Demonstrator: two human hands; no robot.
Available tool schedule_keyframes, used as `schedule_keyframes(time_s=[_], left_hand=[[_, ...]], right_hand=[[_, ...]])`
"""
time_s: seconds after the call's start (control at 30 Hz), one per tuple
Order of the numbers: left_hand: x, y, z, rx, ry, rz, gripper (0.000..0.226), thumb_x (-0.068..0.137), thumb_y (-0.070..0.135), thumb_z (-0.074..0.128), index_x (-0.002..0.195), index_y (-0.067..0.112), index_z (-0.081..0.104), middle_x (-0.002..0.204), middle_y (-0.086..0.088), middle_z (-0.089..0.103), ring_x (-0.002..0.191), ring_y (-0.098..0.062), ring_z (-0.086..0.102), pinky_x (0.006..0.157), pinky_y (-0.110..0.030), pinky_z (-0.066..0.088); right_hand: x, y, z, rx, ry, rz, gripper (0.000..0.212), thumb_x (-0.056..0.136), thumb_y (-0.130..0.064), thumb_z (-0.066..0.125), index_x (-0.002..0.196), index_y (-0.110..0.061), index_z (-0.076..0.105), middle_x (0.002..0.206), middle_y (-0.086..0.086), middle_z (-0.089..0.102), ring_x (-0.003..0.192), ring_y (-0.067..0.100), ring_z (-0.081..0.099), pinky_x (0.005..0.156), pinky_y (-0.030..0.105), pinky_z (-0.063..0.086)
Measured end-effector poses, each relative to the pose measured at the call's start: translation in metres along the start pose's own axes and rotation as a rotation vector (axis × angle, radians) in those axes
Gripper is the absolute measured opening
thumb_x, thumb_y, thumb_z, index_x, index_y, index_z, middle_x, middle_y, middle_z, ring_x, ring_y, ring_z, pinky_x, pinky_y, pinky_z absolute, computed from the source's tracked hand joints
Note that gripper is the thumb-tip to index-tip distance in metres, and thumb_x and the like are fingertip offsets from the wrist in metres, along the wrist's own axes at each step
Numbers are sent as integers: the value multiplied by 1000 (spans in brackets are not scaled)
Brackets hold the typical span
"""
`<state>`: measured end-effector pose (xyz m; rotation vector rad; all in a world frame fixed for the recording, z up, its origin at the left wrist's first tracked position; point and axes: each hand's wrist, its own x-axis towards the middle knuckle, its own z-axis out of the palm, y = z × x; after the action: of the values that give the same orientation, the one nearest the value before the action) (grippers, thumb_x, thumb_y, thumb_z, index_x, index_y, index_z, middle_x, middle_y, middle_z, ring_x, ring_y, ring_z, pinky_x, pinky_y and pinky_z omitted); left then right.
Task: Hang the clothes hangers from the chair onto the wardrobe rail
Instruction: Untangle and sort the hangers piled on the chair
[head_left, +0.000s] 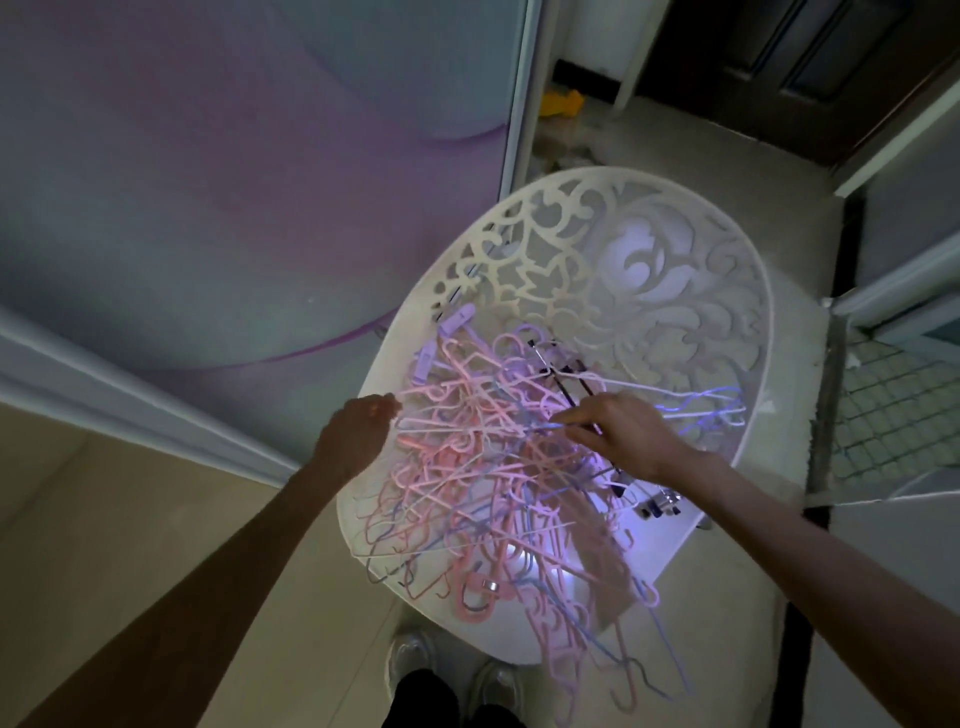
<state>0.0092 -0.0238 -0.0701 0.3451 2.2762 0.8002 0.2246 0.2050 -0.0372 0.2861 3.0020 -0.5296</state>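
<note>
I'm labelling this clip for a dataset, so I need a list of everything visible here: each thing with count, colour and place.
hangers: tangled pile, too many to count, mostly pink, some blue and white; on the chair seat
clip hangers: count unclear, black; in the pile
chair: one, white, cut-out back; centre
wardrobe door: one, purple-grey; left
yellow object: one; floor, far end
shoes: two, pale; bottom edge
left hand: at the pile's left edge
right hand: pinches a hanger

Both hands (358, 436) (621, 434) reach into tangled hangers (483, 467) on a white chair (675, 270).
</note>
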Motion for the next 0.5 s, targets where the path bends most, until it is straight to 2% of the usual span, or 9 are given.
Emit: schedule_keyframes(time_s=[0.03, 0.1, 0.13, 0.2, 0.27, 0.33, 0.37, 0.43, 0.5], left_hand=[[0, 19, 5, -120, -123, -53, 36, 99, 30, 41, 108, 4, 64, 104, -10, 63, 96, -22, 62, 90, -34, 48], [4, 45, 20, -287, -330, -182, 30, 99, 27, 43, 90, 4, 60, 92, -6, 57, 81, -11, 62, 70, -22, 50], [6, 51, 26, -244, -411, -215, 27, 97, 28, 46, 86, 6, 58, 89, -5, 58, 83, -11, 62, 64, -19, 48], [18, 55, 40, -37, -505, -161, 31, 94, 30, 52, 98, 0, 61, 93, -7, 65, 95, -17, 63, 67, -22, 52], [27, 53, 40, 21, -513, -45, 29, 93, 28, 55, 103, 3, 65, 93, -5, 70, 85, -12, 68, 69, -20, 55], [34, 50, 42, 66, -408, 161, 24, 93, 20, 56, 101, 3, 70, 73, 5, 69, 56, 8, 62, 59, -6, 47], [33, 50, 42, 70, -347, 249, 23, 93, 15, 55, 99, 0, 71, 62, 13, 67, 48, 12, 58, 53, -1, 42], [34, 45, 42, 42, -277, 328, 21, 92, 13, 57, 95, -1, 72, 46, 22, 62, 43, 12, 56, 49, 0, 40], [33, 42, 38, 2, -230, 343, 20, 91, 15, 59, 91, 0, 72, 46, 22, 62, 43, 10, 57, 48, -3, 43]], right_hand=[[-3, 2, 4, 17, 1, 7, 31, 89, -38, 48, 111, -30, 69, 81, 3, 71, 81, 27, 66, 65, 30, 43], [-8, 4, 12, 61, 14, 1, 30, 90, -37, 49, 108, -28, 71, 81, 1, 71, 79, 24, 66, 67, 31, 44], [-10, 5, 14, 82, 19, 2, 30, 90, -39, 48, 106, -26, 71, 83, 0, 72, 79, 23, 66, 67, 32, 47], [-17, 9, 23, 132, 36, 16, 39, 91, -45, 41, 104, -25, 71, 87, -2, 73, 79, 16, 62, 67, 32, 47], [-21, 11, 28, 164, 63, 24, 46, 89, -47, 37, 105, -23, 72, 89, -1, 74, 82, 14, 55, 65, 25, 38], [-22, 14, 35, 154, 115, 41, 44, 88, -45, 39, 106, -22, 73, 87, 2, 75, 78, 15, 57, 62, 22, 32], [-20, 14, 39, 151, 125, 53, 42, 88, -43, 41, 105, -22, 73, 86, 4, 75, 76, 15, 58, 62, 22, 32], [-14, 14, 47, 162, 86, 100, 38, 89, -40, 44, 109, -22, 72, 92, 7, 75, 80, 21, 63, 67, 27, 39], [-7, 14, 55, 153, 70, 119, 42, 89, -43, 39, 113, -25, 69, 93, 7, 74, 82, 29, 66, 67, 33, 46]])
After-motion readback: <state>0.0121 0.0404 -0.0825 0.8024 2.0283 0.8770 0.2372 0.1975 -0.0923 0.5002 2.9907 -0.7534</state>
